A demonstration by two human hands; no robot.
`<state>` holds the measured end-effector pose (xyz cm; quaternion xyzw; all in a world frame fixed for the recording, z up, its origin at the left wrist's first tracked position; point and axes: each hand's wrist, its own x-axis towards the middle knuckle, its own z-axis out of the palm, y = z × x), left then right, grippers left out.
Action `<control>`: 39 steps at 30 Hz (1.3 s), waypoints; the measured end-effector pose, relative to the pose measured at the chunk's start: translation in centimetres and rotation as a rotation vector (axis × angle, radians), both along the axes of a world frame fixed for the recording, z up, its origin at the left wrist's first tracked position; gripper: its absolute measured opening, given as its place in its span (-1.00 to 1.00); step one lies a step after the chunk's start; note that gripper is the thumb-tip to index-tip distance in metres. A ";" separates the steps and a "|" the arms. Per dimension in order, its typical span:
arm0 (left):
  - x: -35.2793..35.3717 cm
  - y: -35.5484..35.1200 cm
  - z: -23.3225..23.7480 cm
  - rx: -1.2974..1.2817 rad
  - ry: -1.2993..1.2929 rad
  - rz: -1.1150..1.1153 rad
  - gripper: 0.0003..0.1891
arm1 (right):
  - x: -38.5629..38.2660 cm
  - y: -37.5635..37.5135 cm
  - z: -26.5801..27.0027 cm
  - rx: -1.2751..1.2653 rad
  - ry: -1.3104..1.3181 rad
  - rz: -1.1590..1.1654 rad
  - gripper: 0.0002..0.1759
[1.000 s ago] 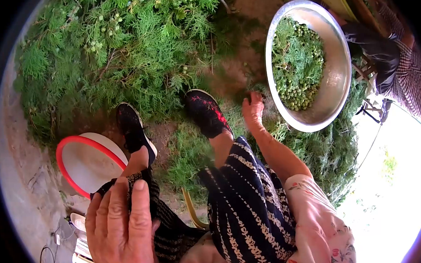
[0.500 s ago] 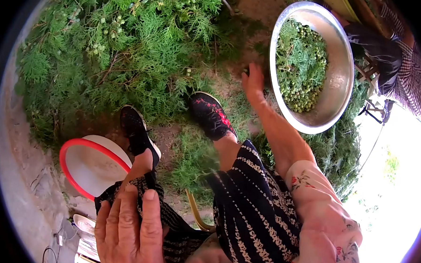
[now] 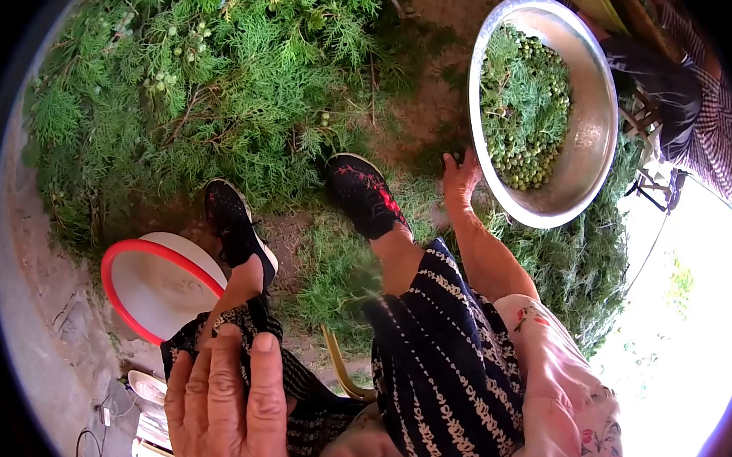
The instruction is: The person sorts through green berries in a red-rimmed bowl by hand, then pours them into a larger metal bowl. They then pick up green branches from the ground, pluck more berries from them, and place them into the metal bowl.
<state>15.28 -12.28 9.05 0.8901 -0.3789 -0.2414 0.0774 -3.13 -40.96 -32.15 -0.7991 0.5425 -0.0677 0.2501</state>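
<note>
My left hand rests over my left knee on the dark patterned trousers, its fingers stretched out with nothing in them. Low by the ground, my right hand is right at the near-left rim of a large metal basin. Its thumb and forefinger are apart, and the rim partly hides the other fingers. Inside the basin lie many small round green cones and a clump of feathery green sprigs.
A big pile of evergreen branches with green cones covers the ground ahead. A white basin with a red rim tilts beside my left shoe. Another person sits beyond the metal basin. More cut greenery lies at right.
My right hand has drawn back toward me and slightly right, closer to the metal basin's rim. My left hand stays on the knee.
</note>
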 end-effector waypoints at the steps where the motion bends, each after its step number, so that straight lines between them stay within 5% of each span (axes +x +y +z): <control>1: 0.0 0.0 0.1 0.028 0.006 -0.009 -0.44 | 0.2 -0.1 -0.1 0.003 0.020 0.022 -0.65; 6: 0.0 -0.5 0.8 0.134 0.027 -0.039 -0.36 | -0.7 0.9 -1.3 0.008 -0.130 0.084 -0.65; 10: 0.4 0.4 0.4 0.100 0.052 -0.087 -0.48 | -1.4 3.4 -0.7 0.111 -0.075 0.045 -0.38; 17: 0.4 1.0 -0.4 -0.010 -0.010 -0.108 -0.54 | 1.7 3.8 0.1 -0.043 -0.107 0.141 -0.67; 24: -0.1 0.7 0.0 0.002 -0.013 -0.056 -0.50 | 0.3 4.2 9.2 0.079 -0.237 0.209 -0.80; 26: 0.0 0.7 -0.1 -0.013 -0.013 -0.048 -0.49 | 1.2 3.1 13.6 0.573 -0.532 -0.092 -0.71; 28: 0.1 0.7 0.0 -0.021 -0.015 -0.042 -0.48 | 1.1 3.1 16.5 0.386 -0.400 -0.073 -0.73; 31: 0.2 0.4 0.4 0.060 0.016 -0.040 -0.49 | 1.5 0.9 19.5 0.245 -0.681 -0.071 -0.76; 35: 0.4 1.4 -0.2 0.044 -0.079 -0.188 -0.51 | 1.4 -3.6 18.9 -0.192 -0.258 0.041 -0.69; 38: 0.3 0.7 0.2 0.096 -0.061 -0.156 -0.51 | -1.5 -1.4 17.6 -0.175 -0.196 0.366 -0.68; 39: 0.2 0.5 0.3 0.102 -0.049 -0.145 -0.51 | -1.7 0.8 17.2 0.002 -0.150 0.420 -0.67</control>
